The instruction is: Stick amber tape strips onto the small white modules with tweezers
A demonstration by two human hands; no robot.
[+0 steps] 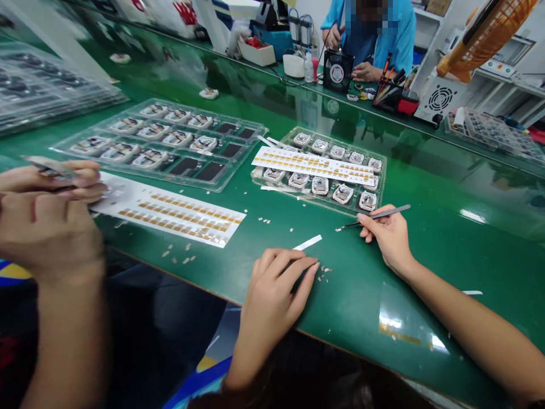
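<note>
Watching the feed, I've got the right hand (389, 236) pinching the tweezers (377, 215), tip down on the green table (426, 187) just in front of the parts tray (382, 180). The left hand (272, 295) lies loose on the table, gripping nothing, fingertips near a white strip (307, 242).

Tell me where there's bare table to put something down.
Bare green table right of the tweezers in the right hand and the small parts tray. Crowded: scraps litter the stretch between the left hand and the sticker sheet.
</note>
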